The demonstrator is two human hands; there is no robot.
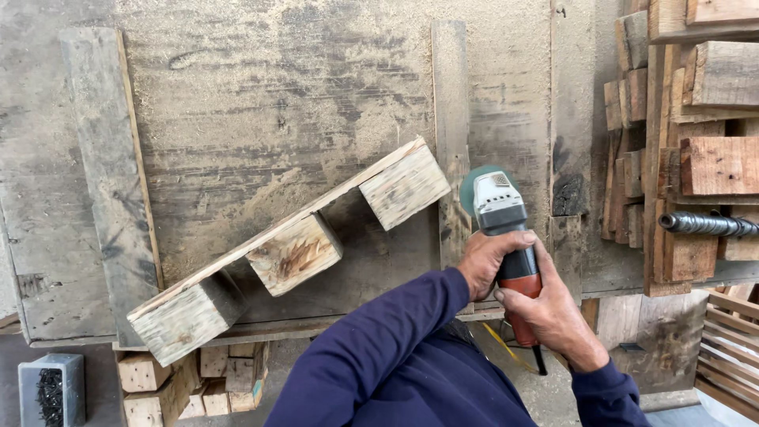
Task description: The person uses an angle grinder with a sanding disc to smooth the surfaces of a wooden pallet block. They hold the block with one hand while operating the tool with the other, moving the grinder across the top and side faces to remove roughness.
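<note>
At about eight o'clock, low at the left edge, a grey box (52, 387) stands on the floor, and what shows in it is a dark heap of small metal pieces — nails or screws, too small to tell which. Just right of it, below the bench edge, a stack of short wood offcuts (194, 383) lies piled.

On the dusty workbench (261, 87) a pallet piece (288, 249) rests on its side, running from seven o'clock up toward the centre: a thin board with three square blocks fixed along it. The block faces look rough and grey, with pale fresh grain on the middle one only; judged from that, little of it has been worked and most of the surface is left. Sawdust covers the bench all around it.

Right of centre, both hands hold an angle grinder (506, 229) with a grey head and a red body, just beside the upper block but not touching it. The left hand (486, 261) is wrapped around the neck of the tool, fingers clenched on it; the right hand (549, 316) grips the red rear handle from the other side — thumb over the top.

At three o'clock, stacked pallet timber (696, 142) fills the right edge, with a ribbed steel bar (708, 224) lying among it.
</note>
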